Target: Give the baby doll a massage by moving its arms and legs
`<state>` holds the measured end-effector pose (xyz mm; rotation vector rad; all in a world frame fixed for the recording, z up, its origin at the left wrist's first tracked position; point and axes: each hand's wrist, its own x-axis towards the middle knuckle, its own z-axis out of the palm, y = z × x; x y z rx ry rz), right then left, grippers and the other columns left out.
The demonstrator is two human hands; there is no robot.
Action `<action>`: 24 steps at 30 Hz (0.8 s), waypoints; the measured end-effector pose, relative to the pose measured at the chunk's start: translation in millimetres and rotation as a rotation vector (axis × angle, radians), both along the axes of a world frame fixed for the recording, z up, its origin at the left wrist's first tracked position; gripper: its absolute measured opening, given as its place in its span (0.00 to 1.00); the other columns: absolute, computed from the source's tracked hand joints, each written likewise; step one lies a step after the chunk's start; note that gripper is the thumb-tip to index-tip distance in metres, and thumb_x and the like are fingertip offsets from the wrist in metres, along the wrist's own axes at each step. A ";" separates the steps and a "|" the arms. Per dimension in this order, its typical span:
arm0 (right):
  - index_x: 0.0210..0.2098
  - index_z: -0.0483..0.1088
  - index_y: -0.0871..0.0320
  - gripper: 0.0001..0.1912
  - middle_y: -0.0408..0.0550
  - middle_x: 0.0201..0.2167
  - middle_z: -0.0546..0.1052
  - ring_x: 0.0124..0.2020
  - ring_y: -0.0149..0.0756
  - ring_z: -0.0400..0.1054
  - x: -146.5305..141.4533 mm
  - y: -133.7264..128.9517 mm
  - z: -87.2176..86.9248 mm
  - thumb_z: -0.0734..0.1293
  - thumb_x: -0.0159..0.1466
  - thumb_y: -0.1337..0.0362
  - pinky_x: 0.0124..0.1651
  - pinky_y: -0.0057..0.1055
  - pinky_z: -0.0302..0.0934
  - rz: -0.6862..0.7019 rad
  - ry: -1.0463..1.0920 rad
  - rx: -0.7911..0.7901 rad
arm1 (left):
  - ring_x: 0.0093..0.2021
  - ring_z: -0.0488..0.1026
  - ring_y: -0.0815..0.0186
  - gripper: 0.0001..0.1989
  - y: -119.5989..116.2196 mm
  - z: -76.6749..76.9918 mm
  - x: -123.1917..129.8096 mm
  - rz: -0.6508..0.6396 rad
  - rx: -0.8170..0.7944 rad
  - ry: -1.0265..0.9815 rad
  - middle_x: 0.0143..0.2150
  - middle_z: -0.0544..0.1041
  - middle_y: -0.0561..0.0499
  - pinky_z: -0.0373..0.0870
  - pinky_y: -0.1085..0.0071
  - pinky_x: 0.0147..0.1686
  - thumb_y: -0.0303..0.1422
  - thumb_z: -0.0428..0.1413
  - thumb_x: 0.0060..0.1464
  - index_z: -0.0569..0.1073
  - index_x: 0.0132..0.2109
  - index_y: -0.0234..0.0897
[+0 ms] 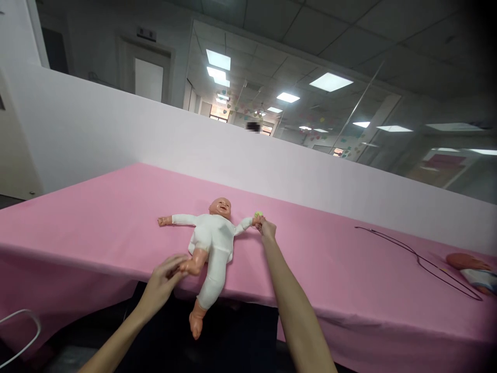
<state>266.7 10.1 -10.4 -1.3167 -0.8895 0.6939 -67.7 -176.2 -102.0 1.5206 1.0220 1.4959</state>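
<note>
A baby doll (221, 233) with a white cloth body lies face up on the pink-covered table (310, 254), its legs toward me and one leg hanging over the front edge. My left hand (163, 280) is at the doll's bent leg, thumb and fingers around the foot. At the doll's outstretched hand on the right, my right hand (267, 227) is closed, pinching it. A small yellow-green thing (258, 214) shows just beyond those fingers.
A thin dark cable (417, 256) loops across the table's right side, near a second doll (471, 269). Behind the table stands a white partition (233, 155). A white cable (37, 324) hangs at the lower left.
</note>
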 end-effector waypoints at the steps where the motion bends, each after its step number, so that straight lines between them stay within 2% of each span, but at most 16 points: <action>1: 0.22 0.70 0.57 0.17 0.37 0.11 0.64 0.15 0.30 0.58 6.7 2.0 -7.3 0.76 0.56 0.53 0.20 0.29 0.55 -0.040 0.025 -0.033 | 0.53 0.79 0.53 0.15 -14.3 -11.1 -4.4 0.000 0.002 0.018 0.52 0.81 0.44 0.78 0.65 0.50 0.44 0.62 0.58 0.84 0.46 0.40; 3: 0.20 0.68 0.56 0.18 0.37 0.09 0.62 0.13 0.30 0.55 14.9 0.1 -22.6 0.76 0.56 0.55 0.17 0.29 0.51 -0.089 0.060 -0.077 | 0.50 0.80 0.54 0.13 -40.3 -31.9 -9.7 -0.031 0.006 0.055 0.50 0.82 0.44 0.79 0.67 0.47 0.43 0.62 0.58 0.85 0.45 0.42; 5: 0.20 0.69 0.56 0.17 0.38 0.10 0.64 0.13 0.30 0.54 16.7 -6.4 -33.1 0.76 0.56 0.54 0.17 0.29 0.52 -0.094 0.078 -0.077 | 0.48 0.81 0.54 0.12 -58.2 -47.8 -10.7 -0.048 -0.002 0.059 0.50 0.82 0.45 0.80 0.68 0.46 0.42 0.63 0.58 0.85 0.45 0.43; 7: 0.23 0.71 0.57 0.17 0.39 0.13 0.68 0.15 0.29 0.57 13.5 -14.3 -34.1 0.75 0.57 0.52 0.20 0.29 0.58 -0.057 0.078 -0.031 | 0.48 0.82 0.54 0.13 -65.1 -56.4 -8.9 -0.024 -0.019 0.024 0.50 0.82 0.45 0.80 0.69 0.45 0.42 0.63 0.58 0.85 0.46 0.43; 9: 0.28 0.74 0.59 0.18 0.41 0.17 0.72 0.18 0.28 0.60 5.9 -22.7 -26.7 0.74 0.57 0.50 0.24 0.29 0.62 0.031 0.049 0.039 | 0.50 0.81 0.53 0.14 -60.5 -56.6 -4.7 0.044 -0.034 -0.027 0.51 0.82 0.45 0.80 0.67 0.46 0.43 0.64 0.57 0.85 0.46 0.43; 11: 0.33 0.78 0.60 0.20 0.42 0.20 0.75 0.19 0.29 0.62 -7.3 -33.1 -16.7 0.74 0.57 0.47 0.26 0.29 0.63 0.161 -0.015 0.099 | 0.52 0.80 0.53 0.16 -45.6 -48.2 2.1 0.132 -0.039 -0.064 0.51 0.82 0.45 0.79 0.65 0.50 0.44 0.64 0.56 0.84 0.47 0.42; 13: 0.36 0.80 0.61 0.22 0.44 0.22 0.77 0.20 0.31 0.64 -26.3 -46.6 -10.9 0.75 0.55 0.47 0.26 0.30 0.63 0.306 -0.095 0.128 | 0.55 0.78 0.52 0.19 -22.2 -32.8 11.7 0.197 -0.035 -0.102 0.52 0.82 0.45 0.76 0.62 0.55 0.45 0.65 0.55 0.83 0.49 0.40; 15: 0.35 0.81 0.60 0.20 0.47 0.26 0.80 0.21 0.33 0.67 -48.1 -61.8 -12.4 0.76 0.55 0.48 0.26 0.30 0.62 0.445 -0.202 0.140 | 0.56 0.77 0.52 0.21 6.7 -13.4 22.7 0.203 -0.019 -0.154 0.54 0.81 0.43 0.73 0.60 0.58 0.46 0.64 0.55 0.81 0.51 0.38; 17: 0.32 0.81 0.59 0.17 0.48 0.29 0.82 0.24 0.34 0.70 -66.4 -74.0 -18.6 0.73 0.61 0.49 0.28 0.30 0.63 0.541 -0.358 0.175 | 0.56 0.77 0.51 0.24 36.0 6.0 32.5 0.179 -0.008 -0.220 0.53 0.82 0.41 0.72 0.57 0.60 0.47 0.64 0.55 0.80 0.51 0.34; 19: 0.31 0.80 0.58 0.18 0.48 0.29 0.82 0.26 0.35 0.71 -75.1 -78.1 -23.8 0.70 0.64 0.50 0.29 0.29 0.63 0.556 -0.435 0.196 | 0.56 0.77 0.49 0.24 58.6 21.9 37.8 0.129 -0.021 -0.257 0.52 0.82 0.39 0.71 0.56 0.60 0.48 0.62 0.56 0.81 0.49 0.32; 21: 0.29 0.80 0.59 0.18 0.46 0.25 0.80 0.24 0.34 0.69 -70.9 -71.4 -24.2 0.72 0.61 0.49 0.28 0.29 0.63 0.499 -0.348 0.168 | 0.57 0.77 0.49 0.24 68.6 31.7 36.2 0.093 -0.033 -0.273 0.52 0.82 0.39 0.70 0.56 0.60 0.48 0.61 0.58 0.81 0.49 0.31; 24: 0.30 0.80 0.61 0.19 0.43 0.18 0.75 0.20 0.33 0.66 -43.7 -45.9 -17.7 0.75 0.57 0.49 0.26 0.30 0.64 0.356 -0.152 0.120 | 0.58 0.76 0.48 0.25 54.8 30.4 20.2 0.091 -0.040 -0.238 0.53 0.82 0.39 0.71 0.57 0.60 0.49 0.62 0.57 0.81 0.50 0.32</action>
